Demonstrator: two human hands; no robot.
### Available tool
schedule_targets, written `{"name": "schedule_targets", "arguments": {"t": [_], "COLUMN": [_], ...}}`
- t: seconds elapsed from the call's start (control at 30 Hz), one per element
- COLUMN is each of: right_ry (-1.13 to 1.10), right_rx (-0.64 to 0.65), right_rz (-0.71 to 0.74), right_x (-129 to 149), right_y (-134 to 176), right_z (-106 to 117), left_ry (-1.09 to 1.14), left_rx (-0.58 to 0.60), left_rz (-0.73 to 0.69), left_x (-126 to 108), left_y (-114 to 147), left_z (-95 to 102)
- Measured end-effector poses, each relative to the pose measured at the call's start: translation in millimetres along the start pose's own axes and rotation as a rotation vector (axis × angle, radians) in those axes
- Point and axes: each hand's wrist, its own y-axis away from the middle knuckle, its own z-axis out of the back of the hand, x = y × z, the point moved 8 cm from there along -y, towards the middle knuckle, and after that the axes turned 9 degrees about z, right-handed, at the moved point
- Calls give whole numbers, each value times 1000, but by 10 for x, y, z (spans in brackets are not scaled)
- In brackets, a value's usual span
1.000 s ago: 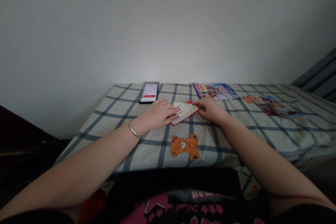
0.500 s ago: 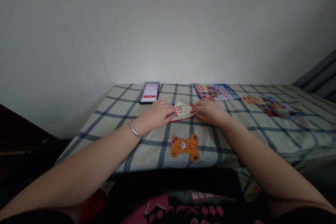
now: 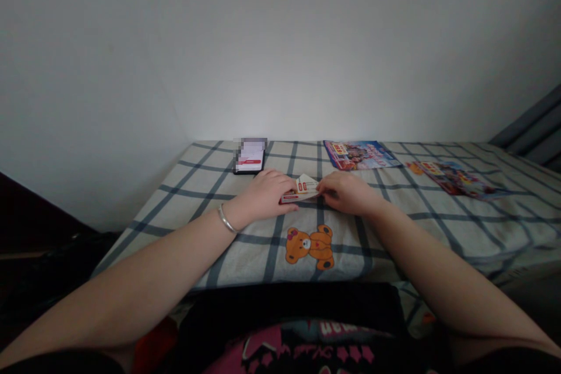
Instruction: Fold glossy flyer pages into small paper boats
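A folded paper leaflet (image 3: pixel 308 187), white with red print and a pointed top, lies between my hands on the checked cloth. My left hand (image 3: pixel 272 194) holds its left end, thumb along the near edge and fingers over the top. At the other end, my right hand (image 3: pixel 344 191) pinches the right corner between thumb and fingers. Part of the paper is hidden under the left fingers. A silver bangle (image 3: pixel 227 219) circles my left wrist.
A phone (image 3: pixel 250 156) with a lit screen lies beyond my left hand. Two colourful printed leaflets, one at the back (image 3: pixel 362 155) and one farther right (image 3: pixel 460 179), rest on the checked cloth (image 3: pixel 184 198). Behind stands a pale wall (image 3: pixel 280 47).
The leaflet looks narrower and sits slightly differently, with its near edge turned up at the left. My left thumb now stretches along it, and my right hand has shifted slightly left.
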Motion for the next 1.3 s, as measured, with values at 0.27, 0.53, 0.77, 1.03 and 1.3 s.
{"name": "schedule_targets", "arguments": {"t": [0.27, 0.53, 0.77, 1.03, 1.3], "right_ry": [62, 10, -35, 10, -62], "right_rx": [-26, -51, -97, -121, -124], "right_rz": [-164, -302, -276, -42, -28], "right_x": [-13, -193, -248, -51, -95], "right_y": [-30, -55, -76, -136, -181], "right_z": [-14, -89, -121, -129, -161], "left_ry": [-24, 21, 83, 24, 33], "left_rx": [-96, -112, -116, -106, -113], "left_rz": [57, 162, 152, 91, 131], "left_x": [3, 77, 114, 54, 84], "left_y": [-35, -98, -120, -118, -139], "left_z": [3, 7, -21, -41, -34]}}
